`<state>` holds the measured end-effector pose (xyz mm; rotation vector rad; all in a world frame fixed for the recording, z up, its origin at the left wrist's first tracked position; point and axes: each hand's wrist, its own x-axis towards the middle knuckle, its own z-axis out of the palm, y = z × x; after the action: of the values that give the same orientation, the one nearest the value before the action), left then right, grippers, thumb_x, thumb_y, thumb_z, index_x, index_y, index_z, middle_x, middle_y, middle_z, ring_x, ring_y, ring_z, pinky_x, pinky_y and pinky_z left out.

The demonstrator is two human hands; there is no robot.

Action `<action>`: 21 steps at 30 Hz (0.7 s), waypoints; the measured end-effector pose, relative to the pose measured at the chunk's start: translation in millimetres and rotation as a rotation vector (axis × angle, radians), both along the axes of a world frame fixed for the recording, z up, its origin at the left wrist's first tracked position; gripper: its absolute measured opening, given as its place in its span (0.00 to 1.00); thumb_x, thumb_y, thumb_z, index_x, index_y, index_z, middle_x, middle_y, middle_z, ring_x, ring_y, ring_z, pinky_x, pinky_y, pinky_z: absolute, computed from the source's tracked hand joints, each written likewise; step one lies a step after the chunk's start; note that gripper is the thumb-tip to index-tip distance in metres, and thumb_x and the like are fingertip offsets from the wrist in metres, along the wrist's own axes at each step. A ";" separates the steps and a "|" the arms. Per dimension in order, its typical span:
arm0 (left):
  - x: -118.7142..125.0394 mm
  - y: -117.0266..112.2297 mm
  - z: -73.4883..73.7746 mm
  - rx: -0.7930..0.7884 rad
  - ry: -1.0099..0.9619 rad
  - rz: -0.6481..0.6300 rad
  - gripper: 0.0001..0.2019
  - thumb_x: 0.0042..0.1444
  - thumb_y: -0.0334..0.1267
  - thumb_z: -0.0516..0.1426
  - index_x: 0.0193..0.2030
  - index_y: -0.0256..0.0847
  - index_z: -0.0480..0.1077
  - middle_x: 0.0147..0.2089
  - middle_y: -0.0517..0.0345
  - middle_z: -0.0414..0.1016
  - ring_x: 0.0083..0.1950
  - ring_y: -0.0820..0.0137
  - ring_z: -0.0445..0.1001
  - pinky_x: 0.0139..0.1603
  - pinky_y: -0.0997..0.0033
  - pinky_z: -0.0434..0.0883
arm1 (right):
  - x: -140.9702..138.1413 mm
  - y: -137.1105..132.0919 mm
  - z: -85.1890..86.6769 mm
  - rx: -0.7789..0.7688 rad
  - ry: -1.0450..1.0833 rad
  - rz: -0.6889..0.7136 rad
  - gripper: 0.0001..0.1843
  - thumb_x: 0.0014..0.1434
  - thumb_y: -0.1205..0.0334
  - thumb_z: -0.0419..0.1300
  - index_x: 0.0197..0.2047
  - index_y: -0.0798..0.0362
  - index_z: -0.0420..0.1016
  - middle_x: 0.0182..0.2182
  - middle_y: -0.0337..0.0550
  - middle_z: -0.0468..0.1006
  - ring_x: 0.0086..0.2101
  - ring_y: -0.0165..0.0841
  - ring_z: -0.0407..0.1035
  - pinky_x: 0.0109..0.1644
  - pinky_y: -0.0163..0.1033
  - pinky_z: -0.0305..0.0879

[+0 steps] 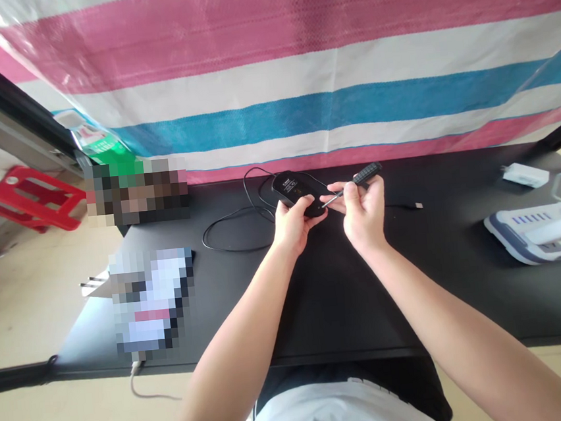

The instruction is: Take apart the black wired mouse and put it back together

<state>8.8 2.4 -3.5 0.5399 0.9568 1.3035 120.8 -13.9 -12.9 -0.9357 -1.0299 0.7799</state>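
My left hand point(292, 224) is closed around a black computer mouse point(293, 189), held upside down above the black table point(328, 292). Its black cable point(233, 231) loops on the table to the left, and the USB plug point(416, 206) lies to the right. My right hand point(362, 209) grips a small screwdriver point(357, 180) with a black handle. The metal tip points at the mouse's underside near my left thumb.
A white and blue tool case point(540, 232) lies open at the right edge, with a white charger point(525, 175) behind it. Blurred items sit at the table's left. A red plastic stool point(31, 198) stands on the floor at left. A striped tarp hangs behind.
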 end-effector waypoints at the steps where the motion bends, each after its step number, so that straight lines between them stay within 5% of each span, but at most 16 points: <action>1: 0.4 -0.1 -0.4 0.003 0.001 -0.003 0.13 0.48 0.29 0.64 0.37 0.39 0.65 0.33 0.59 0.75 0.35 0.69 0.78 0.44 0.55 0.81 | -0.4 0.1 -0.4 0.002 -0.001 -0.004 0.20 0.64 0.41 0.56 0.44 0.44 0.51 0.36 0.35 0.81 0.29 0.30 0.79 0.38 0.42 0.82; 21: 2.7 1.9 -4.0 0.012 0.015 -0.008 0.12 0.48 0.29 0.64 0.37 0.39 0.65 0.32 0.60 0.74 0.35 0.69 0.78 0.44 0.55 0.80 | 0.3 2.2 -5.9 -0.010 -0.068 -0.001 0.20 0.64 0.39 0.54 0.46 0.43 0.52 0.40 0.39 0.81 0.35 0.32 0.80 0.41 0.46 0.82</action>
<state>11.5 4.2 -7.5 0.5628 0.9584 1.3005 121.2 -11.7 -18.8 -0.9769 -1.0855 0.7572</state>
